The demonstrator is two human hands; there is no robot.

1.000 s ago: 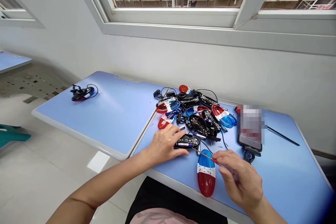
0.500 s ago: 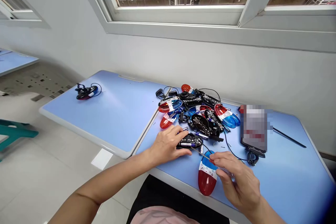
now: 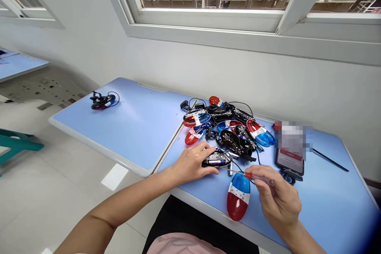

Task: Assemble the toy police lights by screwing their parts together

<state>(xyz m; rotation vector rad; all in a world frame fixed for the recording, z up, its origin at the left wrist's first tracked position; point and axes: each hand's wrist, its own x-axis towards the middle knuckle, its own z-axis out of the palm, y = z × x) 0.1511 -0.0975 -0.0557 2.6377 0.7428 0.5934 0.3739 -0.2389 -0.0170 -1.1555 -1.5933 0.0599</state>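
Note:
My left hand [image 3: 195, 161] is closed on the left end of a black oval housing [image 3: 218, 158], steadying it on the table. A circuit board and blue-white batteries show inside this housing. Between the fingers of my right hand [image 3: 278, 192] is a screwdriver [image 3: 258, 178] with a clear and red handle. Its thin shaft points left, and the tip is beside the housing's near edge; whether they touch I cannot tell. Just below the shaft lies a red and blue oval cover [image 3: 238, 198] with a white middle band.
Behind my hands is a pile of black housings [image 3: 232, 140], coloured covers [image 3: 260, 133], batteries and cables. A phone [image 3: 290, 160], partly pixelated, and a black strip [image 3: 330, 159] lie at the right. Another assembled unit [image 3: 102, 101] sits on the left table [image 3: 133, 127].
The screwdriver now lies more level, with its handle a little further right. My left hand keeps its hold on the housing. The whole view has shifted slightly.

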